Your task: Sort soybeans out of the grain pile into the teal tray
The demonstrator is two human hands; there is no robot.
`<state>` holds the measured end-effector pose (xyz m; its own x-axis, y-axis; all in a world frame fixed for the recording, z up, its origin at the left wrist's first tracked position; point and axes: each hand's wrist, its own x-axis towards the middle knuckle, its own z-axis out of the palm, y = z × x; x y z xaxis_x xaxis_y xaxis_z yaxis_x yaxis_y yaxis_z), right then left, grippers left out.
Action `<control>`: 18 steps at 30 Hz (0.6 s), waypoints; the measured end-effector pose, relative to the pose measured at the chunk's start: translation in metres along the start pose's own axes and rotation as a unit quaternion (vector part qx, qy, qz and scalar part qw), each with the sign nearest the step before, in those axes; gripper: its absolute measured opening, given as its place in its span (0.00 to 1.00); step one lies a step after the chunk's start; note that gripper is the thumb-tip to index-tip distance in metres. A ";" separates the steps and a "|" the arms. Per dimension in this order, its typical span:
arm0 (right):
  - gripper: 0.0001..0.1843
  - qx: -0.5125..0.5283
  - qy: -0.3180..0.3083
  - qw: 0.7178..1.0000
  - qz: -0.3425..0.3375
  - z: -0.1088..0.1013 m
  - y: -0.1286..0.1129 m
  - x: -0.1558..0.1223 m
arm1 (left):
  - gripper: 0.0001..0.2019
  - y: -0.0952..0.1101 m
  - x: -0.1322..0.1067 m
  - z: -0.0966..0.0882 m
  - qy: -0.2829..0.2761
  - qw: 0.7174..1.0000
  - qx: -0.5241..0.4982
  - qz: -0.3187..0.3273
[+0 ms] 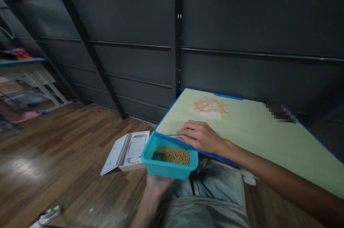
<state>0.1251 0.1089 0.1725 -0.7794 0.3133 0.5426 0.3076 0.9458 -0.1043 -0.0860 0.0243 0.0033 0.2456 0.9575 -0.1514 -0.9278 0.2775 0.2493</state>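
Left grip (161, 181) supporting teal tub (169, 169), right grip (198, 136) pinching thin stick (173, 135)

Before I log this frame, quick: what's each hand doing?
Left hand: holding the turquoise rectangular plastic tub of round tan beans from below; open or closed unclear.
Right hand: closed on a thin, greyish, stick-like object.

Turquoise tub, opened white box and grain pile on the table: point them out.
Turquoise tub (168, 170), head view: front wall.
White box (116, 152), head view: opened lid.
Grain pile (210, 107), head view: middle of the heap.
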 end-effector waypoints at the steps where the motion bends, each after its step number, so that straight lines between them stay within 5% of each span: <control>1: 0.15 -0.008 0.007 1.000 0.006 -0.002 0.007 -0.001 | 0.25 0.000 0.001 -0.002 -0.006 1.000 0.001 -0.006; 7: 0.14 -0.093 0.107 0.984 0.111 -0.021 0.077 -0.017 | 0.26 -0.016 0.006 -0.033 -0.056 0.997 -0.054 -0.028; 13: 0.16 -0.150 0.188 0.922 0.302 -0.049 0.138 -0.055 | 0.22 -0.048 0.012 -0.064 0.034 0.997 -0.062 -0.025; 18: 0.18 -0.185 0.209 0.871 0.405 -0.063 0.166 -0.085 | 0.23 -0.044 0.018 -0.088 0.064 0.997 -0.046 -0.017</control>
<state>0.2769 0.2342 0.1613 0.0179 0.7332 0.6798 0.8793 0.3121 -0.3597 -0.0657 0.0220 -0.0950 0.2452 0.9283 -0.2797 -0.9426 0.2957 0.1550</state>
